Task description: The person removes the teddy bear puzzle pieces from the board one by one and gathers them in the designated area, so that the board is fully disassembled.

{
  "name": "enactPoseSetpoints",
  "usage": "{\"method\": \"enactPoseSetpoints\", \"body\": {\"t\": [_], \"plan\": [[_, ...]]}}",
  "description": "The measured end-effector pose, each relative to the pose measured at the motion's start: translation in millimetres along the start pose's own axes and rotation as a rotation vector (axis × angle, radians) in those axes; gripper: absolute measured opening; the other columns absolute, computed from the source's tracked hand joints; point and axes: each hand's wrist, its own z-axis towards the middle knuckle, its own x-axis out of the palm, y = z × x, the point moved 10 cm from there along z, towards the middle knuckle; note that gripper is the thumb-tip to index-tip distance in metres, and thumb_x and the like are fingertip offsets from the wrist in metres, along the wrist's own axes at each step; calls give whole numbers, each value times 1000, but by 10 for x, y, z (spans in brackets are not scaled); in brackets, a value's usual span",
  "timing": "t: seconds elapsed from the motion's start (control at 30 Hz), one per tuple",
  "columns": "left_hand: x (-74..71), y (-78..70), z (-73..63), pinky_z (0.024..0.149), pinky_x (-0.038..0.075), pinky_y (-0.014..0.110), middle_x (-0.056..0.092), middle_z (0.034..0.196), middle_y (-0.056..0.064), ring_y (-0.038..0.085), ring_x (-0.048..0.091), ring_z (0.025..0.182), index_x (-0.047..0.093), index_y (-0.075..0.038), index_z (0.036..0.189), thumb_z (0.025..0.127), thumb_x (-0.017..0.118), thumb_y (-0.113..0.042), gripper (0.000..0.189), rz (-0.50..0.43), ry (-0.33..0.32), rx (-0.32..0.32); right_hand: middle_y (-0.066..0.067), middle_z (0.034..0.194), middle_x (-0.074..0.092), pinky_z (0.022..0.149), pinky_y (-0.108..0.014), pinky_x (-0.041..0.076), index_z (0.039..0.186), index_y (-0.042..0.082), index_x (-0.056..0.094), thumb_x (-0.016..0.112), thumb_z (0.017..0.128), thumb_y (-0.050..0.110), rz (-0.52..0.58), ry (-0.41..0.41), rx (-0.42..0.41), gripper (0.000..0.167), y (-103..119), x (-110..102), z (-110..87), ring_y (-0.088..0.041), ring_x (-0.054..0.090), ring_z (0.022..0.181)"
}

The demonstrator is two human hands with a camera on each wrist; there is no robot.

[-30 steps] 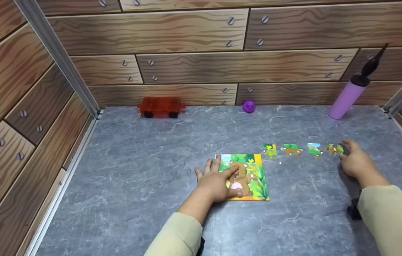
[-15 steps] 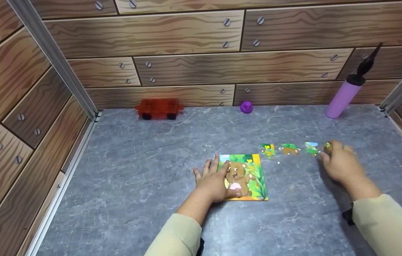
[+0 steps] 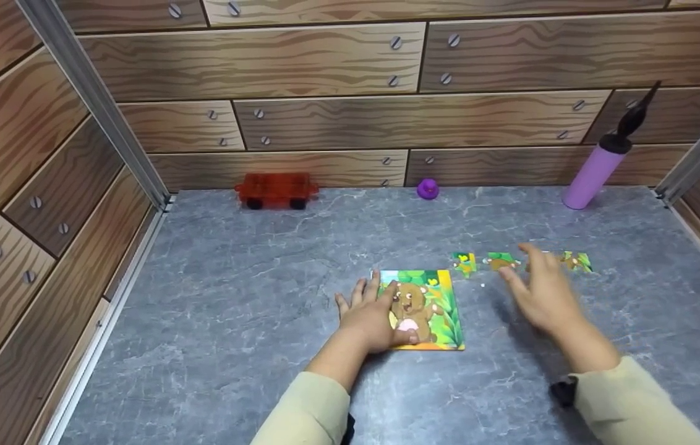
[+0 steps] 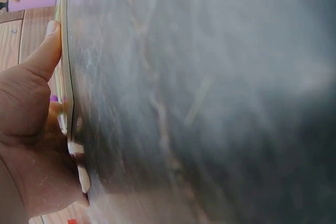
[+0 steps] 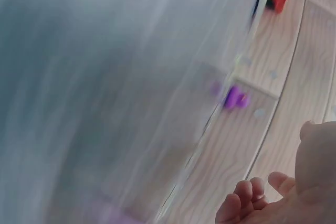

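Note:
A square bear jigsaw puzzle (image 3: 446,309) lies on the grey tabletop, and my left hand (image 3: 367,321) rests on its left part with fingers spread. In the left wrist view that hand (image 4: 34,103) lies along the puzzle's thin edge. To the right is a row of loose jigsaw pieces: one with a yellow shape (image 3: 465,264), a green and brown one (image 3: 501,261) and, at the far right, another (image 3: 576,261). My right hand (image 3: 548,296) hovers by the row, thumb and index apart, mostly hiding a piece between those last two. Nothing shows between its relaxed fingers (image 5: 244,195) in the right wrist view.
Along the back wall stand a translucent red toy wagon (image 3: 277,190), a small purple toy (image 3: 428,189) and a lilac hand pump (image 3: 594,176) with a black top. Wood-patterned walls (image 3: 300,123) enclose the table at the back and sides.
My right hand has left the rightmost piece, which its fingers covered half a second ago, and moved left along the row. The left hand stays on the puzzle.

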Motion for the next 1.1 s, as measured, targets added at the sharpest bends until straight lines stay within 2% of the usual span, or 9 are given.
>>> {"method": "enactPoseSetpoints", "body": {"t": [0.1, 0.27, 0.37, 0.5, 0.63, 0.87, 1.0, 1.1], "plan": [[-6, -9, -5, 121, 0, 76, 6, 178, 8, 37, 4, 163, 29, -26, 170, 82, 77, -72, 110, -3, 2, -4, -30, 112, 55, 82, -64, 49, 151, -4, 47, 68, 105, 28, 3, 48, -8, 60, 167, 132, -22, -44, 56, 96], [-10, -19, 1, 122, 0, 75, 6, 178, 8, 37, 4, 163, 29, -26, 170, 83, 77, -71, 109, 3, 4, -7, -31, 129, 55, 94, -70, 50, 156, 4, 48, 74, 101, 30, 0, 120, -38, 66, 416, 338, -69, -49, 60, 110], [-10, -16, 6, 122, 0, 75, 6, 178, 8, 37, 5, 163, 30, -27, 169, 83, 77, -71, 108, 8, 7, -14, -30, 132, 55, 95, -71, 51, 156, 6, 50, 76, 99, 31, -13, 149, -59, 67, 548, 429, -90, -50, 61, 114], [-9, -11, 3, 122, 0, 75, 5, 179, 7, 37, 3, 163, 29, -27, 170, 84, 76, -71, 108, 18, 19, -21, -23, 120, 58, 86, -63, 56, 152, 7, 57, 80, 96, 32, -22, 177, -72, 66, 684, 546, -120, -40, 63, 100], [-18, -5, -3, 122, 1, 76, 5, 178, 8, 37, 4, 163, 29, -27, 170, 84, 77, -70, 107, 28, 16, -24, -13, 106, 55, 75, -48, 53, 149, 4, 60, 84, 92, 32, -2, 216, -66, 67, 796, 688, -134, -25, 53, 84], [-36, -10, -8, 122, 6, 75, 11, 178, 8, 36, 9, 162, 33, -25, 168, 83, 79, -70, 107, 36, -11, -27, -11, 105, 57, 75, -45, 51, 144, -1, 63, 88, 88, 30, 39, 288, -64, 69, 973, 900, -146, -23, 53, 84], [-25, -11, 1, 122, 5, 75, 11, 178, 8, 37, 9, 162, 32, -26, 169, 82, 79, -71, 108, 46, -7, -29, -9, 101, 56, 72, -41, 50, 139, -5, 66, 90, 86, 30, 55, 334, -36, 68, 986, 987, -169, -21, 52, 81], [-17, -15, 9, 122, 5, 76, 10, 178, 8, 37, 9, 162, 32, -26, 169, 82, 78, -71, 108, 49, -5, -23, -9, 102, 56, 74, -41, 51, 138, -6, 66, 89, 87, 29, 59, 368, -2, 66, 964, 1038, -186, -21, 52, 83]]}}
